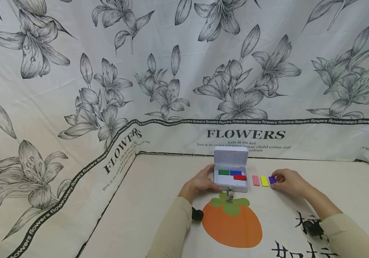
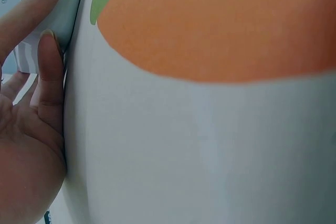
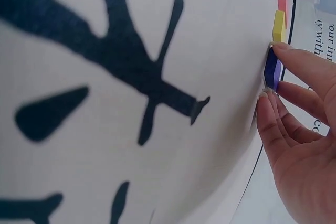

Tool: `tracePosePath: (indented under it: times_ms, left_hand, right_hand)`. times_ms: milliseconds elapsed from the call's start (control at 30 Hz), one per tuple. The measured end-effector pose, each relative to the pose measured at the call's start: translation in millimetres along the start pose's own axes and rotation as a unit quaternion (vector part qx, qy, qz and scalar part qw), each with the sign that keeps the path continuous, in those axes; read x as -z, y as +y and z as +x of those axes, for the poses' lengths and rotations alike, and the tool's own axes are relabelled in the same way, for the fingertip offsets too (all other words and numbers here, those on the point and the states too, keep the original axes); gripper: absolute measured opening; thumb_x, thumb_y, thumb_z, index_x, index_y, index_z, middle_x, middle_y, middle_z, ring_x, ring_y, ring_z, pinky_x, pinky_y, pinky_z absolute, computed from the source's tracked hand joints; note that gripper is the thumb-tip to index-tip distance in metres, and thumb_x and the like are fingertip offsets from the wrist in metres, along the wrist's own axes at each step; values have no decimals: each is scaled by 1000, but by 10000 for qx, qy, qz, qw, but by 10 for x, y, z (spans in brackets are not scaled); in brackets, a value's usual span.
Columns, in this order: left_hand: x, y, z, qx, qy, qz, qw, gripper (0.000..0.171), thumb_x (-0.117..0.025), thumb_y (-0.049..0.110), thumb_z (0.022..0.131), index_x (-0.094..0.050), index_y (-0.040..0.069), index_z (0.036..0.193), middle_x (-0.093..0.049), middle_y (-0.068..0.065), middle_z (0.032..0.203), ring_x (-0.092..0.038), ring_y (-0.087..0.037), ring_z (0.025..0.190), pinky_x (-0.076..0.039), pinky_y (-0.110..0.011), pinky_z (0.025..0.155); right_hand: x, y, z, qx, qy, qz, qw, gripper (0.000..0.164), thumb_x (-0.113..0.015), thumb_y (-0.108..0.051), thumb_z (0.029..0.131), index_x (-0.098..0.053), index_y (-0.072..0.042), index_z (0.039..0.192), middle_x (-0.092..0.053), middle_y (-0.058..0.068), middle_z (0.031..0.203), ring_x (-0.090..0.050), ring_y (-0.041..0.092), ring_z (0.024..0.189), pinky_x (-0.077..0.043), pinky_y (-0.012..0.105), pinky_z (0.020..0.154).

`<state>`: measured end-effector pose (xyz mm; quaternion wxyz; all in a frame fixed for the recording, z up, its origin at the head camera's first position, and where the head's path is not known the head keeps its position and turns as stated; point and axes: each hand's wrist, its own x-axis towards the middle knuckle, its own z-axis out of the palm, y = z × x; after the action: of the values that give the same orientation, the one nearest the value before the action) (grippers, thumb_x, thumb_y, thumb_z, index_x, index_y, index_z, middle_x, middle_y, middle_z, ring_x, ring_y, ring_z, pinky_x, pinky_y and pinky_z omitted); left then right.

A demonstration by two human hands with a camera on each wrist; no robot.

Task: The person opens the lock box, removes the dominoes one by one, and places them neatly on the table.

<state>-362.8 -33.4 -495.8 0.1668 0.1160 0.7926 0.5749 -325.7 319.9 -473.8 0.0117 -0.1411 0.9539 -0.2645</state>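
Observation:
A small white hinged box [image 1: 217, 187] stands with its lid [image 1: 231, 156] raised. In it lie a green block [image 1: 223, 172], a blue block [image 1: 235, 172] and a red block [image 1: 239, 177], the red one overlapping the blue in the head view. My left hand [image 1: 201, 182] grips the box's left side, thumb at the front corner. To the right of the box, a pink block [image 1: 256, 180] and a yellow block [image 1: 264, 181] lie in a row on the cloth. At the row's right end my right hand [image 1: 289, 182] pinches a purple block [image 3: 271, 66] between thumb and fingers.
A metal clasp [image 1: 230, 194] hangs at the box's front, over the printed orange persimmon [image 1: 232, 227] on the tablecloth [image 1: 145, 200]. Black printed characters [image 1: 305, 249] lie near my right forearm. A flower-printed curtain [image 1: 171, 139] rises behind the table and along its left.

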Motion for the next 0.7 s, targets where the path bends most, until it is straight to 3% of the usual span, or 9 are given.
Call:
tracePosePath:
  times_ms: [700]
  left_hand:
    - [8,15,-13,-20,-23,135,9999,102,-93,0,65,-45,20,153,-41,-4,160,-35,-26,145,-20,-50,124]
  right_hand:
    - [79,-68,-55,-39,-77,-128,9999,51,-83,-16,84,-61,15,118,-64,13,93,-57,24,83,-52,42,75]
